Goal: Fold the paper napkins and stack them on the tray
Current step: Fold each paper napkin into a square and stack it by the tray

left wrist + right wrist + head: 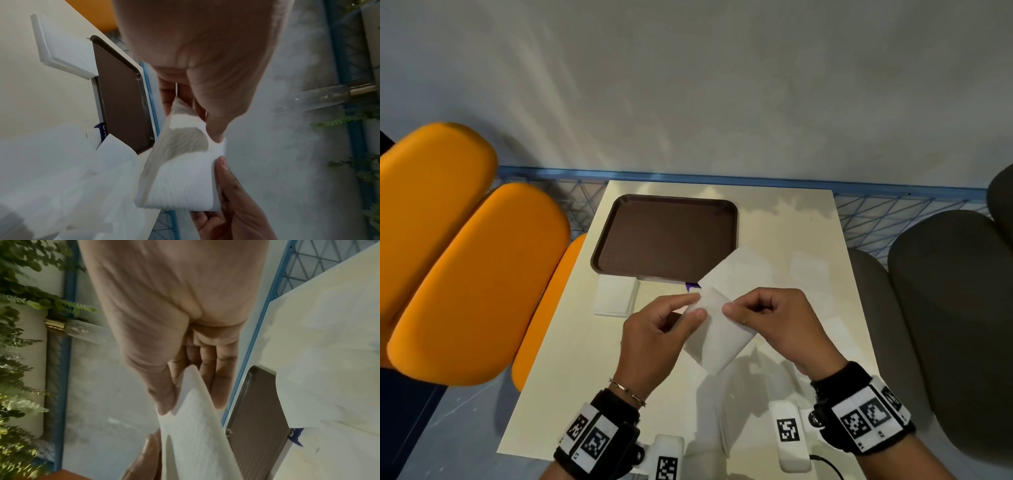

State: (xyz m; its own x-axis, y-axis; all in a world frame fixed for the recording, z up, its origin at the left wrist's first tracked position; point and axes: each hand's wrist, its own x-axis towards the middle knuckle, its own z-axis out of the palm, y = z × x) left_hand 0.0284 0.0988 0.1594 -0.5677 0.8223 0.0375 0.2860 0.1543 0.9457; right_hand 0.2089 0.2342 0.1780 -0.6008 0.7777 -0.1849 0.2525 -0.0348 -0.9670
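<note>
A white paper napkin [717, 337] hangs above the cream table, held by both hands. My left hand [697, 308] pinches its upper left corner between thumb and fingers. My right hand [731, 310] pinches the upper edge just to the right. The left wrist view shows the napkin [180, 178] bent over, with my left thumb on its top and the right thumb at its side. Seen from the right wrist, the napkin [195, 426] runs between thumb and fingers. The brown tray [664, 236] lies bare at the table's far left. A stack of white napkins [616, 298] sits against its near edge.
A loose white sheet [739, 270] with a purple scrap [691, 285] beside it lies over the tray's near right corner. Orange seats [465, 274] stand to the left, dark grey seats [955, 325] to the right. A blue wire rail [722, 180] runs behind the table.
</note>
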